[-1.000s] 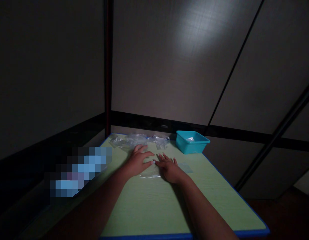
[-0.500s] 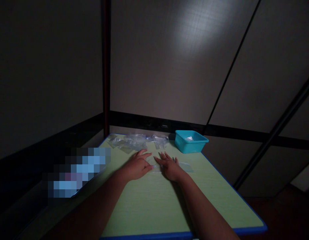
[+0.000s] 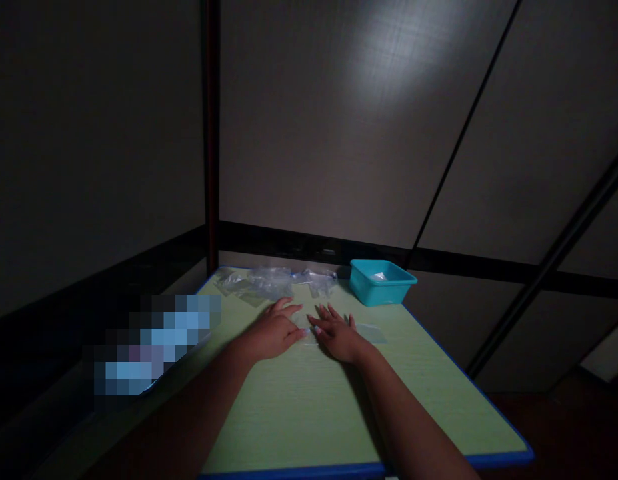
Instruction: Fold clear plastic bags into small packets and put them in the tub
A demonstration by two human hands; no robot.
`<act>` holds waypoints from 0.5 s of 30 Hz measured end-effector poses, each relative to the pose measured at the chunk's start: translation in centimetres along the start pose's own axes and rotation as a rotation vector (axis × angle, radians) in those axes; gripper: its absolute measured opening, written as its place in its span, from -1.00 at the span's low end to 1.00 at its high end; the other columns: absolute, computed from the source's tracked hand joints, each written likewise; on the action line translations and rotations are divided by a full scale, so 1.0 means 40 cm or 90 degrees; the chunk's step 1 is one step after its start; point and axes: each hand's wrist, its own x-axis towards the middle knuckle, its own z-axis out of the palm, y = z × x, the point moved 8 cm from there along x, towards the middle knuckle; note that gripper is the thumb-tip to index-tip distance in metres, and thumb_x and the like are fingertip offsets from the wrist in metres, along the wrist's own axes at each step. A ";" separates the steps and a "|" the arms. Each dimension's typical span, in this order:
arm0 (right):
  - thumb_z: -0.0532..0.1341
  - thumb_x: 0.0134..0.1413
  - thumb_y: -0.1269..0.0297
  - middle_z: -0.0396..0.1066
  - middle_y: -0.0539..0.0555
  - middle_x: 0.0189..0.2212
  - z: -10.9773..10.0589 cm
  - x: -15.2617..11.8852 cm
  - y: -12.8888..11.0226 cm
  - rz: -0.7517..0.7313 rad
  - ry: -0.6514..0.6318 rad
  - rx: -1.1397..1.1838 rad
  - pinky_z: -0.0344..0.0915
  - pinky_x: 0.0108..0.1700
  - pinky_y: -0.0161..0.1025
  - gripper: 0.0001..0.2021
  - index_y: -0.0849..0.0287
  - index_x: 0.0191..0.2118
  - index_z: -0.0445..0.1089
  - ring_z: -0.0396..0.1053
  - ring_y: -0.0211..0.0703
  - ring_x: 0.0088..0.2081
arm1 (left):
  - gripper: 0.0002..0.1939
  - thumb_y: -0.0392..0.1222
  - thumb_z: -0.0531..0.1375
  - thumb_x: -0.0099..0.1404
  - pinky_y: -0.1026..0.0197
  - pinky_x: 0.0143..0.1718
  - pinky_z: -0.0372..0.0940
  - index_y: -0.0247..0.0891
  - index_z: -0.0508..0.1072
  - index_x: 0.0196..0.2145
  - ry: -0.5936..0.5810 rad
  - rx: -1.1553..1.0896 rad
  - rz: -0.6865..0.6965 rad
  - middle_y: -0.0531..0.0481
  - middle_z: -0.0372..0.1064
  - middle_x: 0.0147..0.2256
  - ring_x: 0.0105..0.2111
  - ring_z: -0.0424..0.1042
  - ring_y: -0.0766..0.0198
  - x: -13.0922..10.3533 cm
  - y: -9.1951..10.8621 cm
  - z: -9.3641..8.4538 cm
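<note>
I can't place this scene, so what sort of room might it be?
Perhaps a dim room at home, though I can't be sure: a pale green table with blue edging stands by large grey-brown panels, like cupboard doors, and holds a turquoise plastic basket.

Turq. bin on grn tbl

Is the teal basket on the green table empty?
No, a small pale item shows inside the teal basket, which stands near the far right corner of the green table.
</note>
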 end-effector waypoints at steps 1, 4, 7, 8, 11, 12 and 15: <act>-0.18 0.20 0.07 -0.35 -0.02 0.27 0.001 0.000 -0.001 -0.001 -0.004 0.004 -0.52 0.06 0.32 -0.58 -0.20 0.18 -0.06 -0.49 -0.04 0.25 | -0.55 0.13 -0.06 0.26 0.10 0.14 -0.15 -0.11 0.54 -0.43 0.001 0.001 0.002 0.12 0.10 0.14 0.18 -0.17 0.13 0.000 0.000 0.000; -0.21 0.20 0.06 -0.38 -0.02 0.27 0.004 -0.003 -0.003 -0.001 -0.018 0.006 -0.51 0.06 0.32 -0.58 -0.20 0.18 -0.08 -0.53 -0.04 0.25 | -0.56 0.12 -0.05 0.26 0.09 0.13 -0.14 -0.09 0.54 -0.43 -0.002 0.000 -0.002 0.13 0.09 0.14 0.18 -0.17 0.13 0.000 -0.002 0.001; -0.22 0.20 0.04 -0.39 -0.03 0.27 0.005 -0.006 -0.008 -0.008 -0.025 0.005 -0.53 0.07 0.29 -0.57 -0.21 0.18 -0.09 -0.55 -0.05 0.25 | -0.58 0.12 -0.05 0.26 0.07 0.13 -0.14 -0.07 0.54 -0.40 -0.010 -0.003 -0.006 0.14 0.08 0.15 0.18 -0.17 0.12 0.002 -0.004 0.004; -0.23 0.20 0.03 -0.39 -0.03 0.27 0.005 -0.007 -0.009 -0.010 -0.026 0.005 -0.53 0.08 0.29 -0.57 -0.22 0.18 -0.09 -0.55 -0.05 0.25 | -0.58 0.12 -0.05 0.26 0.07 0.13 -0.14 -0.07 0.54 -0.39 -0.011 -0.002 -0.005 0.13 0.08 0.15 0.18 -0.17 0.12 0.002 -0.003 0.004; -0.24 0.20 0.03 -0.41 -0.04 0.27 0.005 -0.010 -0.012 -0.009 -0.032 0.003 -0.53 0.08 0.28 -0.57 -0.22 0.18 -0.11 -0.55 -0.05 0.25 | -0.59 0.11 -0.05 0.26 0.07 0.13 -0.14 -0.06 0.54 -0.38 -0.012 -0.002 -0.006 0.15 0.08 0.14 0.18 -0.17 0.13 0.003 -0.001 0.003; -0.24 0.20 0.03 -0.42 -0.04 0.27 0.005 -0.011 -0.012 -0.006 -0.035 0.000 -0.53 0.08 0.28 -0.57 -0.22 0.19 -0.12 -0.55 -0.04 0.25 | -0.59 0.11 -0.05 0.26 0.08 0.13 -0.14 -0.06 0.54 -0.39 -0.014 -0.003 -0.011 0.15 0.08 0.14 0.18 -0.17 0.14 0.002 -0.001 0.003; -0.23 0.20 0.02 -0.42 -0.04 0.27 0.004 -0.014 -0.015 0.000 -0.043 -0.005 -0.53 0.08 0.28 -0.56 -0.23 0.19 -0.14 -0.55 -0.03 0.25 | -0.60 0.11 -0.03 0.25 0.08 0.14 -0.15 -0.06 0.54 -0.39 -0.018 -0.009 -0.020 0.16 0.08 0.14 0.18 -0.18 0.13 0.002 -0.003 0.004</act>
